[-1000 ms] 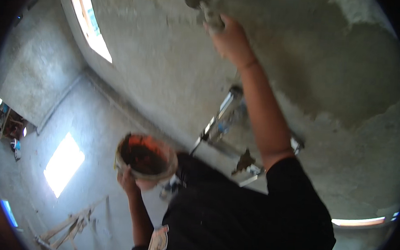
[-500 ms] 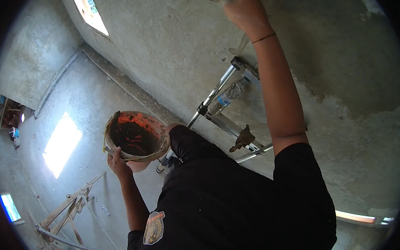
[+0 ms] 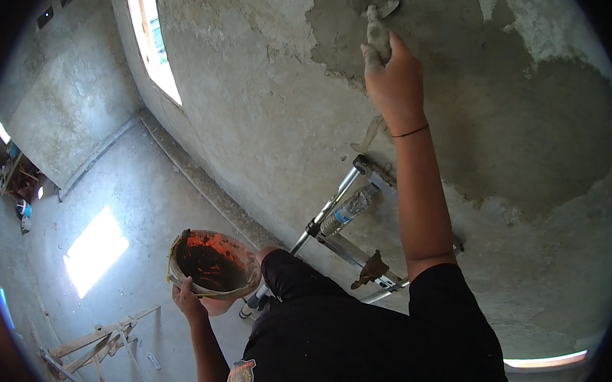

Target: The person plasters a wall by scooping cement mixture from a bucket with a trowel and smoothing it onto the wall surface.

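Observation:
My right hand (image 3: 397, 81) is closed around the mortar-smeared handle of a trowel (image 3: 373, 2), arm stretched up. Its blade lies at the wall, on a dark, wet patch of mortar (image 3: 530, 133); the upper picture edge cuts the blade off. Low on the left, my left hand (image 3: 188, 300) grips the rim of an orange bucket (image 3: 214, 247), fingers partly hidden by it. Grey mortar coats the bucket's inside, with some dark mix at the bottom. The bucket is tilted close to my knee.
A metal ladder (image 3: 333, 203) stands against my leg by the wall, with a plastic bottle (image 3: 350, 210) and a brown, mortar-caked rag-like piece (image 3: 371, 269) on it. A wooden trestle (image 3: 101, 343) stands on the floor at lower left. A window opening (image 3: 154, 41) is at upper left.
The view has tilted up, so the trowel blade and more wet mortar now show. Bucket and ladder sit lower in the picture. Both hands keep their holds.

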The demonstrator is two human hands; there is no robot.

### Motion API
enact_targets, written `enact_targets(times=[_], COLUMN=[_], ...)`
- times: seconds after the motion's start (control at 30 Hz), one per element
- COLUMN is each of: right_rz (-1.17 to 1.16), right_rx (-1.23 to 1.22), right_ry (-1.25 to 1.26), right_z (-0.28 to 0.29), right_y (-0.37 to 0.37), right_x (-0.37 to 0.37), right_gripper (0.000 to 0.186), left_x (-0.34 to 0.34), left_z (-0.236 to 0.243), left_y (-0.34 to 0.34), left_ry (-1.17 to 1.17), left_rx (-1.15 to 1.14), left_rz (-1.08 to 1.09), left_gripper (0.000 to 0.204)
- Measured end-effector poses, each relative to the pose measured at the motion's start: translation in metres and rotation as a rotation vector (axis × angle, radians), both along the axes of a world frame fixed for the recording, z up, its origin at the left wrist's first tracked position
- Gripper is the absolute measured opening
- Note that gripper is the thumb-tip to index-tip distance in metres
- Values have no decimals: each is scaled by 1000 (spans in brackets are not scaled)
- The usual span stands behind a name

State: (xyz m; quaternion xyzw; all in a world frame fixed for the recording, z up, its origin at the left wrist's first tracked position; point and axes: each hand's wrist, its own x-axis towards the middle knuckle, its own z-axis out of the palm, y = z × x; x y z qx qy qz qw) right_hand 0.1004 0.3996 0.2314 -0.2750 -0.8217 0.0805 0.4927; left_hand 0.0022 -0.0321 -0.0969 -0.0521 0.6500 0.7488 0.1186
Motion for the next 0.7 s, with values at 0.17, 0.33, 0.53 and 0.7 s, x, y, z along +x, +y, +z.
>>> enact_targets(times=[0.17, 0.33, 0.53, 0.7], right_rz=[72, 178, -120, 130], right_rx=[-286, -273, 44, -307], right_ry=[-280, -125, -85, -346], right_z=[-8, -23, -4, -17], right_y=[-12, -26, -10, -14], right_x=[-7, 1, 5, -8], right_gripper=[39, 38, 38, 36], left_x=[3, 4, 2, -4], left_z=[3, 6, 4, -3], left_y=[5, 5, 13, 13], left_ry=[13, -22, -3, 18], left_rx=[36, 74, 56, 9], left_rz=[-15, 31, -14, -40], left_gripper=[30, 29, 27, 25])
